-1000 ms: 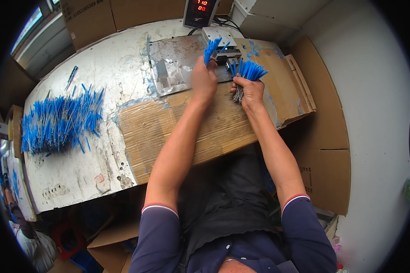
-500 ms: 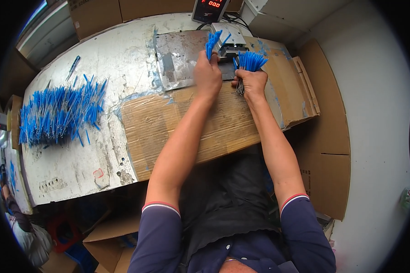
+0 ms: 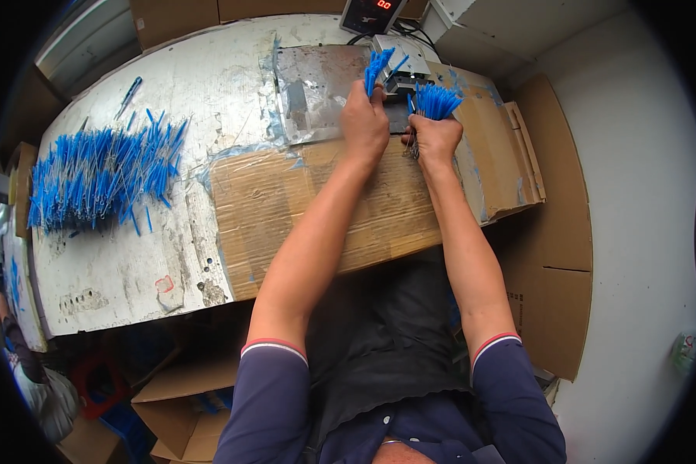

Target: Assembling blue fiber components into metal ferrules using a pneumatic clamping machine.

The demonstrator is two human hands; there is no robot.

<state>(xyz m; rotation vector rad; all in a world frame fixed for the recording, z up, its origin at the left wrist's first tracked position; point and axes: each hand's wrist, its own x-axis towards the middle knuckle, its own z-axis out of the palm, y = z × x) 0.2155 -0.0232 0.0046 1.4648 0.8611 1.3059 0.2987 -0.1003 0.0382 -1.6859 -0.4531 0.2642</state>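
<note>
My left hand point(image 3: 365, 124) is closed round a small bunch of blue-ended wire sticks point(image 3: 377, 68), which look like thin tube brushes; their blue ends point up and away from me. Close to its right, my right hand point(image 3: 438, 139) grips a thicker bunch of blue-ended wire sticks point(image 3: 438, 101), with bare wire ends hanging below the fist. Just beyond both hands stands a small metal machine point(image 3: 400, 58). Far to the left, a large heap of the same sticks point(image 3: 104, 174) lies on the white worktable point(image 3: 131, 274).
A scuffed metal plate point(image 3: 317, 89) and a flattened cardboard sheet point(image 3: 309, 205) cover the table near my arms. A red-digit display box point(image 3: 371, 15) stands at the back. A blue pen point(image 3: 129, 97) lies behind the heap. Below left is an open carton point(image 3: 185, 402); a person point(image 3: 42, 394) sits beyond.
The view has shifted a little, so the table and both hands appear slightly farther right. The lit digits on the display differ. Both hands keep their bunches.
</note>
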